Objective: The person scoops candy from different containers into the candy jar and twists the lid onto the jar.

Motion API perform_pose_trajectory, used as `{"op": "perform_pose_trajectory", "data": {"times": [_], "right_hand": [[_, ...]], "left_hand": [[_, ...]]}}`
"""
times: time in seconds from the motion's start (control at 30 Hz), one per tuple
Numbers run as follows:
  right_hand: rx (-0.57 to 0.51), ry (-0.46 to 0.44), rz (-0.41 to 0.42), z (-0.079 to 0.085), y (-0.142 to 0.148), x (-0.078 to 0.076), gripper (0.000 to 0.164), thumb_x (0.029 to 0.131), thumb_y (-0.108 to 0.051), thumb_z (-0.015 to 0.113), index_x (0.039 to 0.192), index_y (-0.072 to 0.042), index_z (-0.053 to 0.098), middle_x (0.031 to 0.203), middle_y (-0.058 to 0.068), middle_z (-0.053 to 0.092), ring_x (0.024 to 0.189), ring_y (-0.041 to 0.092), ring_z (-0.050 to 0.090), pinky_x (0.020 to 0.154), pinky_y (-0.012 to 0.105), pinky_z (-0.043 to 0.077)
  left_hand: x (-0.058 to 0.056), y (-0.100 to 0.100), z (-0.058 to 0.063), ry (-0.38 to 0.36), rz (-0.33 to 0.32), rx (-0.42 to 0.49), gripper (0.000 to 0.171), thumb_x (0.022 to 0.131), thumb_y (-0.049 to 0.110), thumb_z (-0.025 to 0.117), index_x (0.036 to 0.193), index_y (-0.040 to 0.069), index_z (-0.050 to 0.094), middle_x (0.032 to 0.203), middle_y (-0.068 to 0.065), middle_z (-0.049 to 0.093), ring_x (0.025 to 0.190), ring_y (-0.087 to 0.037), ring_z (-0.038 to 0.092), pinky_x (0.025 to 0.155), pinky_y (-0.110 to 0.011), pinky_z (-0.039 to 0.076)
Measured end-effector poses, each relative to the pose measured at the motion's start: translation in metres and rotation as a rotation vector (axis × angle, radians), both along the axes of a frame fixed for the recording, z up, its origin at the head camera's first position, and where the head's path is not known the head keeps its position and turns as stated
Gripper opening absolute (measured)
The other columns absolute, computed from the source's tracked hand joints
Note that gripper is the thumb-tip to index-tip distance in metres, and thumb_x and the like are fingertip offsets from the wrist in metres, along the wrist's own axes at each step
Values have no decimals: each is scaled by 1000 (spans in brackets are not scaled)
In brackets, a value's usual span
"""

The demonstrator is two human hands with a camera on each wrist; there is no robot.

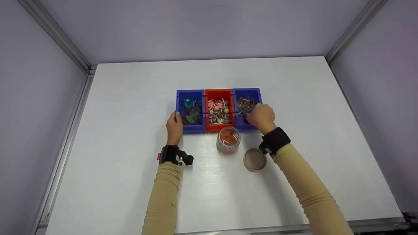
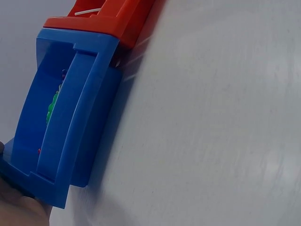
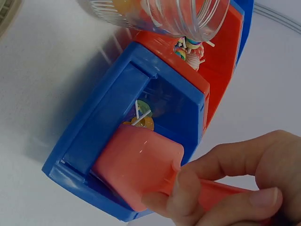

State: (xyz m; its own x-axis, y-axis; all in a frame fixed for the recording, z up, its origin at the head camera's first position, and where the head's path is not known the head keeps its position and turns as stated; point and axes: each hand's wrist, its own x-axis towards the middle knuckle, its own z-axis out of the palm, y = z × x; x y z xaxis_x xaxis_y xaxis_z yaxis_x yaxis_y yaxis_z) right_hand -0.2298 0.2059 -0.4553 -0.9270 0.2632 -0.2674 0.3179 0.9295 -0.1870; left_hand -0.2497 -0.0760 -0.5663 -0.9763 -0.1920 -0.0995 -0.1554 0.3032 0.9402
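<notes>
My right hand (image 1: 262, 117) grips the handle of a pinkish-red scoop (image 3: 141, 162). The scoop's blade sits inside the right blue bin (image 3: 108, 113), beside small candies on white sticks (image 3: 142, 117). At the other end of the row, my left hand (image 1: 174, 128) holds the side wall of the left blue bin (image 2: 77, 113), which contains green and dark pieces (image 1: 192, 112); only part of this hand shows in the left wrist view. Between the two stands a red bin (image 1: 218, 128) full of colourful lollipop-like pieces (image 1: 218, 112).
In front of the red bin stands a clear glass jar (image 1: 224, 148) with orange-red pieces and white sticks inside. A round tan lid (image 1: 255, 160) lies nearer, below my right wrist. The white table (image 1: 124, 156) is bounded by pale walls with metal framing.
</notes>
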Motion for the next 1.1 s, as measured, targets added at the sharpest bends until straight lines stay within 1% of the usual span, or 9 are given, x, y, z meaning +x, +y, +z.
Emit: {"op": "perform_pose_trajectory", "data": {"times": [0.1, 0.2, 0.3, 0.4, 0.47, 0.57, 0.77, 0.9, 1.1], "right_hand": [[-19, 41, -11, -3, 2, 1, 61, 84, -41, 67, 115, 11, 61, 110, 30, 66, 101, 41, 66, 82, 51, 58], [-39, 69, -21, -6, 2, 3, 60, 84, -42, 68, 111, 12, 64, 107, 30, 67, 98, 41, 66, 80, 52, 58], [-55, 92, -41, -10, 2, 5, 57, 85, -41, 67, 108, 11, 65, 104, 29, 68, 95, 40, 67, 79, 51, 59], [-58, 119, -57, -16, 1, 6, 54, 86, -39, 67, 106, 11, 67, 101, 29, 69, 91, 40, 68, 76, 51, 59], [-52, 140, -65, -21, 2, 7, 54, 86, -40, 67, 104, 12, 67, 99, 30, 69, 89, 40, 68, 74, 51, 59], [-52, 166, -77, -29, 3, 7, 52, 86, -39, 66, 100, 11, 68, 97, 30, 69, 88, 41, 68, 73, 51, 59], [-116, 189, -131, -48, 7, 8, 35, 81, -18, 61, 102, 10, 66, 101, 31, 68, 91, 41, 67, 77, 53, 57], [-146, 204, -157, -57, 8, 7, 33, 81, -13, 58, 102, 11, 66, 101, 30, 68, 92, 41, 66, 79, 53, 56], [-155, 326, -154, -66, 5, 5, 25, 82, -12, 56, 86, 10, 68, 93, 32, 69, 86, 45, 68, 74, 56, 55]], "left_hand": [[0, 0, -1, 27, 9, -6, 38, 106, 22, 35, 121, -6, 57, 97, -20, 59, 98, -29, 57, 89, -35, 46], [0, 0, -1, 42, 16, -5, 36, 106, 20, 35, 115, -6, 58, 85, -15, 51, 85, -26, 47, 79, -35, 39], [1, -1, 0, 40, 28, -7, 37, 105, 20, 37, 122, -5, 58, 103, -21, 63, 100, -27, 58, 90, -38, 46], [0, -2, 0, 25, 21, -1, 39, 105, 20, 37, 127, -6, 55, 122, -24, 62, 118, -32, 58, 102, -44, 46], [0, -2, 0, 15, 17, 8, 40, 106, 21, 36, 130, -5, 54, 128, -24, 61, 124, -33, 56, 106, -44, 45], [0, -2, -1, 7, 7, 11, 40, 106, 21, 36, 131, -5, 53, 128, -24, 60, 125, -33, 55, 107, -44, 44], [0, -2, -2, 6, -1, 12, 42, 106, 22, 36, 133, -6, 51, 131, -24, 59, 129, -33, 53, 109, -44, 43], [0, 0, -2, -2, -15, 14, 43, 106, 22, 35, 136, -5, 49, 135, -23, 56, 132, -32, 50, 112, -44, 42], [0, 1, 0, 10, -10, -3, 40, 106, 22, 34, 129, -4, 53, 117, -25, 61, 112, -30, 57, 98, -43, 46]]}}
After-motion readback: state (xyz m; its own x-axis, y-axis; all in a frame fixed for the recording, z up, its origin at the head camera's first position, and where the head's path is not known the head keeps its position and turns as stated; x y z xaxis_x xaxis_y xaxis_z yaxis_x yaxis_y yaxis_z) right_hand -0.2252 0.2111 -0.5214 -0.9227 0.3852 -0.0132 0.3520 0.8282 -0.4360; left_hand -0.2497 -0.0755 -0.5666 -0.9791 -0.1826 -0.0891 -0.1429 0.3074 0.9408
